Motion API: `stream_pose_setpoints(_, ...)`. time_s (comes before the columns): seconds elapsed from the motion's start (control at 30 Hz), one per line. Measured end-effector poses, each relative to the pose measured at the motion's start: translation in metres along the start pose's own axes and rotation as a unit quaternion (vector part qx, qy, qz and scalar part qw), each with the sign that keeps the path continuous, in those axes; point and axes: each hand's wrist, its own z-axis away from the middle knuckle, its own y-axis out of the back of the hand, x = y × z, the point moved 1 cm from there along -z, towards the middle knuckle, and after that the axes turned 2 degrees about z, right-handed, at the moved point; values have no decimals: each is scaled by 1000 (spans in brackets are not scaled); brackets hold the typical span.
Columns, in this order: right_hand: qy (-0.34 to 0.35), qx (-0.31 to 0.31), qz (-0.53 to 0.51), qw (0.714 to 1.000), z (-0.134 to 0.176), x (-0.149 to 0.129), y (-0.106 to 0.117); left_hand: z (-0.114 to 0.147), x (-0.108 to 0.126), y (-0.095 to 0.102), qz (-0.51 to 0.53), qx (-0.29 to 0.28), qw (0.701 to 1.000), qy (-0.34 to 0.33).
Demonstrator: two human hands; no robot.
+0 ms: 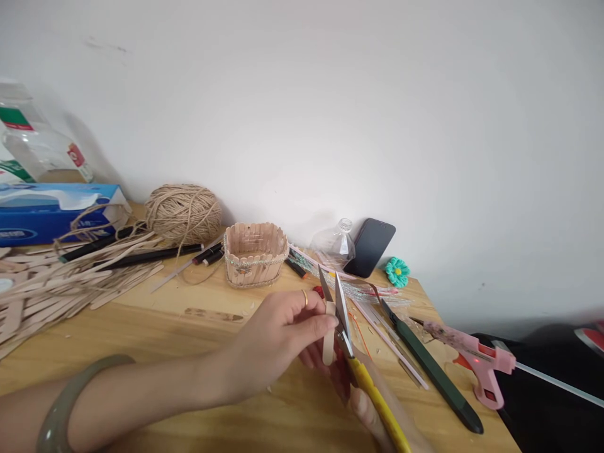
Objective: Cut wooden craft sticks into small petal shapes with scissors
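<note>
Between thumb and fingers, my left hand (287, 330) pinches a short wooden craft stick (329, 336), held upright just left of the scissors. My right hand (363, 409) grips yellow-handled scissors (346, 327) whose blades are spread and point away from me. The stick lies close against the blades near their pivot; whether it sits between them I cannot tell. My left hand partly covers the right fingers. Beyond the hands stands a small basket (255, 270) built of craft sticks, with a glittery cord around it. A stained craft stick (213, 314) lies flat in front of it.
At left are a pile of craft sticks (80, 283), a twine ball (184, 214) and a blue tissue box (51, 217). Rightward are a phone (370, 246), a clear bottle (337, 242), a teal flower (397, 272), a dark green tool (434, 371) and a pink glue gun (476, 355).
</note>
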Motion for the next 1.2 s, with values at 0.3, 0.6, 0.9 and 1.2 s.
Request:
stream_pose_setpoints(0.3, -16, -29, 24, 999, 0, 4, -1, -1, 1, 1, -4, -22, 1000, -18)
stream_pose_setpoints(0.6, -35, -33, 40, 998, 2, 3, 5, 0, 5, 10, -95, -40, 994, -45)
stream_pose_setpoints(0.9, -43, 58, 32, 997, 3, -10, 3, -7, 4, 19, -160, -41, 985, -57)
stream_pose_setpoints(1.2, -61, 58, 32, 996, -1, -19, 6, -8, 8, 20, -166, -34, 984, -47)
